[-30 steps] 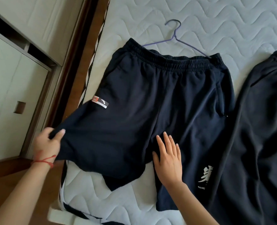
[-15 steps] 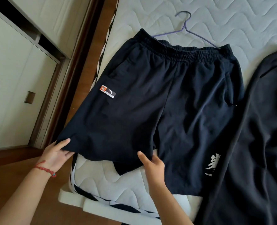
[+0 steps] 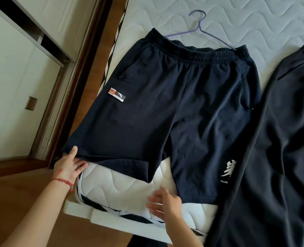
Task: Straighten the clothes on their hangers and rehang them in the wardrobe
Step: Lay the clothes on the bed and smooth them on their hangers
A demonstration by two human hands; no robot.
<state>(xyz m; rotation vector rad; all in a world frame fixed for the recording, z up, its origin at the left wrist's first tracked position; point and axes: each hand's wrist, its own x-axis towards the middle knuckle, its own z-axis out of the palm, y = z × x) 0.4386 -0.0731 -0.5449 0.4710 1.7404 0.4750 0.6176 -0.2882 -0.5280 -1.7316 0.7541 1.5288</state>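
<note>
Dark navy shorts (image 3: 174, 104) lie flat on the white quilted mattress (image 3: 254, 20), waistband away from me. A purple wire hanger (image 3: 199, 29) sticks out above the waistband, its hook on the mattress. My left hand (image 3: 70, 164) holds the lower left hem corner of the shorts, thumb on top. My right hand (image 3: 163, 205) hovers blurred over the mattress just below the crotch gap, fingers spread, holding nothing.
A second dark garment (image 3: 281, 157) lies on the right, overlapping the shorts' right leg. White wardrobe doors (image 3: 13, 104) stand at the left beyond a wooden bed frame (image 3: 87, 59). The mattress corner (image 3: 87, 207) hangs over the wooden floor (image 3: 13, 202).
My right hand has let go of the inner hem and drawn back toward me. My left hand stays at the left hem corner. The view has shifted slightly.
</note>
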